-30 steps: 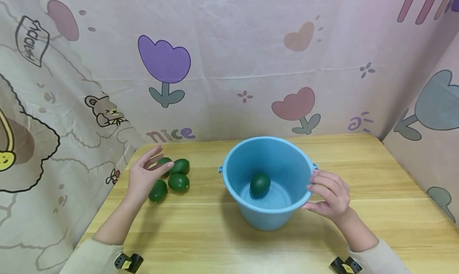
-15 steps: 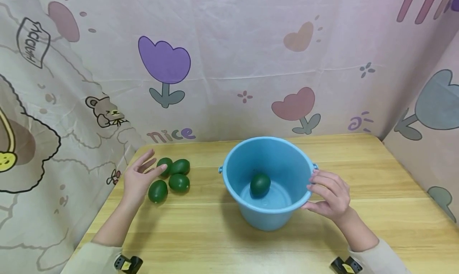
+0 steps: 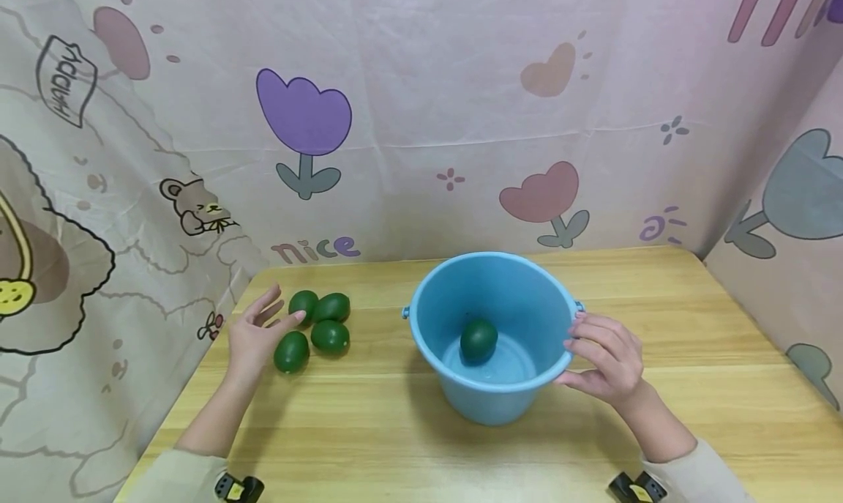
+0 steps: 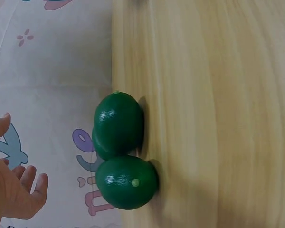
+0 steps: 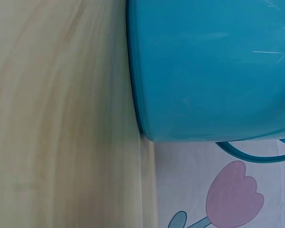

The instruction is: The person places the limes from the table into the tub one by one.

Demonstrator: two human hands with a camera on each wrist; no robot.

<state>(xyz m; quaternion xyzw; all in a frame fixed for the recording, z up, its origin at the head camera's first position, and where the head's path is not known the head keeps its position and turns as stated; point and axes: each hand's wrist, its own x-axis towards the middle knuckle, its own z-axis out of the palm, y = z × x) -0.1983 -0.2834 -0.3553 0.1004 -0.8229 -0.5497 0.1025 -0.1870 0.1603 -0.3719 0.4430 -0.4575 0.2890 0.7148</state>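
Observation:
My left hand (image 3: 255,338), fingers spread and loosely bent, hovers at the left of several glossy green limes on the table. Its thumb tip overlaps the far-left lime (image 3: 304,307) in the head view; contact cannot be told. The nearest lime is the front-left one (image 3: 291,352); beside it lie another lime (image 3: 330,337) and a lime at the back right (image 3: 332,307). In the left wrist view the hand (image 4: 19,185) stands apart from the limes (image 4: 127,182). My right hand (image 3: 606,356) grips the right rim of a blue bucket (image 3: 490,404), which has one lime (image 3: 478,340) inside.
The wooden table (image 3: 382,444) runs back to a printed cloth (image 3: 421,195) that hangs behind and at both sides. The bucket's handle (image 5: 251,156) shows behind it in the right wrist view.
My left hand has drawn back a little to the left and down, uncovering more of the limes. The right hand and the bucket hold still.

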